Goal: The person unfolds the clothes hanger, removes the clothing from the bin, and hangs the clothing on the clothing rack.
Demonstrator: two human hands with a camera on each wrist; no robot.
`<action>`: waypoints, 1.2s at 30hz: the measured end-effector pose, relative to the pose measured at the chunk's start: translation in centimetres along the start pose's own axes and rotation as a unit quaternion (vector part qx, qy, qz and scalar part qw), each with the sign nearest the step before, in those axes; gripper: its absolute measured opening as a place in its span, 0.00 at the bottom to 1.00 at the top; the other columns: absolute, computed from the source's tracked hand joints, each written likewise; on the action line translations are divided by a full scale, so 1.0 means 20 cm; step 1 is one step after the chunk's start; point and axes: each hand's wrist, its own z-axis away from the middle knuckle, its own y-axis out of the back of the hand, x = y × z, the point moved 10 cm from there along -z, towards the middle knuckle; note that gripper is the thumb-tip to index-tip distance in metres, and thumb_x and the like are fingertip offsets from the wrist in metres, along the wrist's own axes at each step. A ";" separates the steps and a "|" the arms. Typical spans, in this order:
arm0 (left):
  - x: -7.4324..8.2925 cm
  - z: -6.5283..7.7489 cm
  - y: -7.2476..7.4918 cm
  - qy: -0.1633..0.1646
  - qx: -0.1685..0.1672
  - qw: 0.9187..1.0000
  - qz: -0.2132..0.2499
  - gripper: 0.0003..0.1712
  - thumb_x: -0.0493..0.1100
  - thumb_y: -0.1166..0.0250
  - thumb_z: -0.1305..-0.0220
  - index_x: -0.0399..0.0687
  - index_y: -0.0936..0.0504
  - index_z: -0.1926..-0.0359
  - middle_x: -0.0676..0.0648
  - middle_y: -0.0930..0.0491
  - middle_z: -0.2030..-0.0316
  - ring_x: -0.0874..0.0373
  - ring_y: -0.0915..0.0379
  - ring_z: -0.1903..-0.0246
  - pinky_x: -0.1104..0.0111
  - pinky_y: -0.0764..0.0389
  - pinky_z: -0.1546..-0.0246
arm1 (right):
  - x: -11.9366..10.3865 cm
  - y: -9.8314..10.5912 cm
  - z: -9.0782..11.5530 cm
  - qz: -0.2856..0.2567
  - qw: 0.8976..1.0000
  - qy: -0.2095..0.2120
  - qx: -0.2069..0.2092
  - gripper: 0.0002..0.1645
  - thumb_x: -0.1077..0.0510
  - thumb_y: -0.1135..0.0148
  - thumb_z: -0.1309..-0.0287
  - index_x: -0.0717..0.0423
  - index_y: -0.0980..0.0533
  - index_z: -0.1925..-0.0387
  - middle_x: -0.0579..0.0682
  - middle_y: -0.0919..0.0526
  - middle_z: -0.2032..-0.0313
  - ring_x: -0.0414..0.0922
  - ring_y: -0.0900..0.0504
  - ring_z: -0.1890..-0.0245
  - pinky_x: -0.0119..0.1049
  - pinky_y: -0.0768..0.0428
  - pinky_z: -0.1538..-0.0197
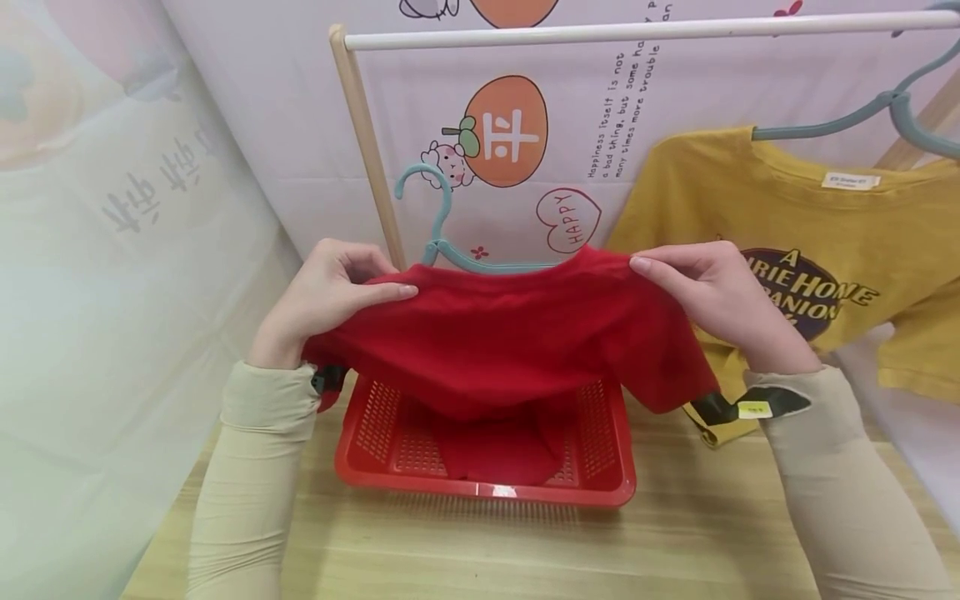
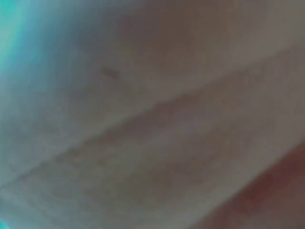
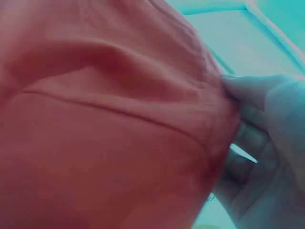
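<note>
- A person's left hand point(image 1: 330, 287) and right hand point(image 1: 712, 292) hold a red garment point(image 1: 510, 333) stretched between them, each hand pinching the top edge between thumb and curled fingers so the cloth hangs flat and open rather than bunched.
- The garment is in mid-air above a red basket point(image 1: 600, 492), which sits at 6 o'clock from it on a pale wooden tabletop point(image 1: 675, 542); its lower folds trail down into the basket.
- A teal hanger point(image 1: 438, 242) pokes up behind the garment's top edge at 12 o'clock, its hook free of any rail. The hands grip at the two ends, apparently to keep the shoulder line level across the hanger, though how far the hanger sits inside the cloth is hidden.
- A yellow T-shirt point(image 1: 825, 250) with printed lettering hangs at 2 o'clock from the red garment, on its own hanger on the white rail point(image 1: 637, 32) of a wooden rack.
- The right wrist view shows fingers point(image 3: 248, 90) nipping a seam of the red cloth point(image 3: 105, 119); the left wrist view is a blur and shows nothing usable.
- Behind the rack, a cartoon-printed backdrop point(image 1: 510, 133) closes off the scene.
</note>
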 end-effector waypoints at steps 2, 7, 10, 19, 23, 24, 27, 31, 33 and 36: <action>0.00 0.00 -0.02 -0.001 -0.008 1.000 -0.001 0.08 0.47 0.23 0.40 0.49 0.11 0.69 0.46 0.15 0.74 0.49 0.21 0.76 0.67 0.22 0.74 | 0.01 -0.02 -0.01 0.001 1.000 -0.007 -0.027 0.15 0.53 0.35 0.30 0.54 0.14 0.48 0.47 0.11 0.62 0.45 0.15 0.64 0.29 0.20 0.58; 0.05 -0.03 -0.10 -0.030 -0.036 0.999 0.005 0.07 0.46 0.22 0.41 0.51 0.10 0.69 0.49 0.14 0.72 0.50 0.20 0.74 0.65 0.20 0.71 | -0.03 -0.12 -0.04 -0.001 0.994 -0.002 -0.107 0.13 0.52 0.37 0.29 0.52 0.12 0.51 0.49 0.11 0.64 0.49 0.14 0.66 0.33 0.18 0.62; 0.08 -0.05 -0.16 -0.044 -0.051 0.998 0.018 0.06 0.46 0.22 0.41 0.51 0.11 0.68 0.50 0.14 0.71 0.50 0.19 0.73 0.64 0.19 0.69 | -0.08 -0.17 -0.07 0.005 0.992 0.019 -0.121 0.12 0.52 0.37 0.29 0.49 0.11 0.53 0.48 0.11 0.65 0.49 0.15 0.67 0.33 0.18 0.64; 0.08 -0.07 -0.17 -0.045 -0.027 0.998 0.015 0.08 0.47 0.22 0.41 0.51 0.12 0.70 0.50 0.14 0.73 0.51 0.20 0.74 0.66 0.21 0.70 | -0.19 -0.10 -0.09 0.060 0.996 0.056 -0.039 0.12 0.50 0.29 0.36 0.41 0.12 0.52 0.42 0.11 0.61 0.44 0.15 0.66 0.27 0.20 0.63; 0.05 -0.07 -0.12 -0.033 0.000 0.999 0.016 0.08 0.47 0.23 0.40 0.49 0.12 0.69 0.49 0.14 0.72 0.51 0.19 0.74 0.66 0.21 0.70 | -0.25 -0.07 -0.05 0.070 0.991 0.109 -0.028 0.10 0.55 0.25 0.41 0.43 0.11 0.56 0.40 0.12 0.64 0.41 0.15 0.66 0.25 0.19 0.62; 0.05 -0.07 -0.11 -0.031 0.003 0.999 0.017 0.09 0.48 0.23 0.40 0.49 0.12 0.68 0.49 0.13 0.72 0.50 0.19 0.74 0.66 0.21 0.70 | -0.26 -0.07 -0.05 0.077 0.989 0.124 -0.029 0.10 0.56 0.24 0.41 0.44 0.11 0.57 0.39 0.12 0.65 0.40 0.16 0.67 0.25 0.19 0.63; 0.04 -0.07 -0.10 -0.030 0.000 0.999 0.019 0.09 0.48 0.23 0.40 0.49 0.12 0.68 0.48 0.13 0.72 0.50 0.19 0.74 0.65 0.21 0.70 | -0.27 -0.05 -0.05 0.111 0.983 0.142 -0.020 0.07 0.56 0.27 0.37 0.47 0.11 0.58 0.39 0.13 0.69 0.39 0.18 0.71 0.25 0.22 0.67; 0.05 -0.06 -0.10 -0.033 -0.007 0.999 0.027 0.08 0.47 0.23 0.40 0.49 0.11 0.68 0.47 0.13 0.72 0.49 0.19 0.74 0.66 0.21 0.71 | -0.21 0.00 -0.06 0.146 0.985 0.086 -0.008 0.11 0.50 0.35 0.30 0.49 0.11 0.59 0.45 0.17 0.75 0.43 0.23 0.76 0.29 0.29 0.71; 0.05 -0.06 -0.10 -0.035 -0.006 0.999 0.027 0.08 0.46 0.22 0.41 0.49 0.11 0.69 0.47 0.14 0.72 0.49 0.20 0.74 0.66 0.22 0.72 | -0.19 0.01 -0.07 0.156 0.986 0.064 -0.015 0.13 0.49 0.36 0.29 0.49 0.11 0.57 0.46 0.15 0.74 0.44 0.22 0.74 0.28 0.29 0.69; 0.06 -0.06 -0.10 -0.036 -0.002 0.999 0.020 0.08 0.46 0.23 0.40 0.49 0.11 0.68 0.49 0.13 0.72 0.50 0.19 0.74 0.66 0.21 0.71 | -0.20 -0.03 -0.08 0.152 0.986 0.064 -0.038 0.12 0.50 0.34 0.31 0.48 0.12 0.52 0.45 0.12 0.67 0.42 0.18 0.70 0.25 0.25 0.66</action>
